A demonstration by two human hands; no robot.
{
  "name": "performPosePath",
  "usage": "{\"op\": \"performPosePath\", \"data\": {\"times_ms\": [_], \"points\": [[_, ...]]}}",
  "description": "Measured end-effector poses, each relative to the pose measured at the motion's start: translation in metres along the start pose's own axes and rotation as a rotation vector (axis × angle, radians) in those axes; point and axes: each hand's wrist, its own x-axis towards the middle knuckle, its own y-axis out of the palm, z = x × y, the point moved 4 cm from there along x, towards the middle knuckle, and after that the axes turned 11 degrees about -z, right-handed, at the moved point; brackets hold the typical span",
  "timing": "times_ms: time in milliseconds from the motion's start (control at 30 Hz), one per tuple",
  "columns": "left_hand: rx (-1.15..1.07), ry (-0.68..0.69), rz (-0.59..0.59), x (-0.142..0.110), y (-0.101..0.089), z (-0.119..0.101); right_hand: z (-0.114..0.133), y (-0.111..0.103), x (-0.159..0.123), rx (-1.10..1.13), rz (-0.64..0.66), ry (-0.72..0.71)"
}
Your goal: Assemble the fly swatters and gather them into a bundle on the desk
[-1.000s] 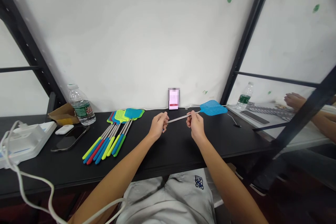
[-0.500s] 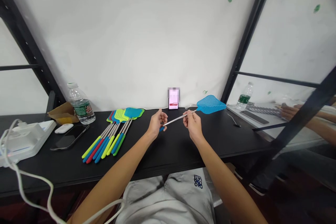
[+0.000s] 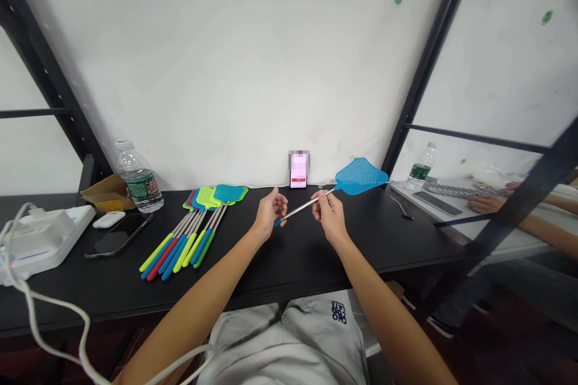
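Observation:
A blue fly swatter (image 3: 361, 177) with a silver metal shaft is held slanted above the black desk, its perforated head up to the right. My right hand (image 3: 329, 214) pinches the shaft between thumb and fingers, just below the head. At the lower end, my left hand (image 3: 270, 214) has its fingers curled loosely about the blue handle, thumb pointing up; the palm hides part of the grip. On the left, several more fly swatters (image 3: 180, 243) lie fanned together, with yellow, blue, red and green handles and their heads toward the wall.
A lit phone (image 3: 298, 171) leans against the wall. Left on the desk (image 3: 289, 277) are a water bottle (image 3: 141, 180), a cardboard box (image 3: 106, 195), a dark phone (image 3: 120, 234), a white case (image 3: 109, 220) and a power strip (image 3: 67, 237) with cables. Another person's hands (image 3: 487, 201) show at right.
My right hand has shifted slightly left along with the shaft. The swatter's head has moved a little left and up, tilting the shaft more steeply. The left hand stays nearly in place.

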Motion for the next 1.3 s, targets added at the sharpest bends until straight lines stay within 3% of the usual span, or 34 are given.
{"op": "performPosePath", "data": {"times_ms": [500, 700, 833, 1000, 1133, 1300], "points": [[0.041, 0.016, 0.008, -0.005, 0.000, -0.002, 0.004, 0.014, -0.011, -0.027, 0.253, -0.030], [0.379, 0.142, 0.204, -0.015, 0.009, -0.006, 0.000, 0.012, -0.010, -0.084, 0.267, 0.004], [0.587, 0.270, 0.324, -0.019, 0.014, -0.005, -0.007, 0.010, -0.007, -0.144, 0.220, 0.025], [0.716, 0.429, 0.277, -0.017, 0.014, -0.001, -0.012, 0.004, -0.003, -0.198, 0.061, 0.051], [0.766, 0.457, 0.244, -0.016, 0.013, 0.002, -0.012, -0.002, 0.000, -0.193, -0.037, 0.052], [0.782, 0.440, 0.232, -0.017, 0.013, 0.004, -0.015, -0.005, 0.005, -0.006, -0.144, 0.151]]}}
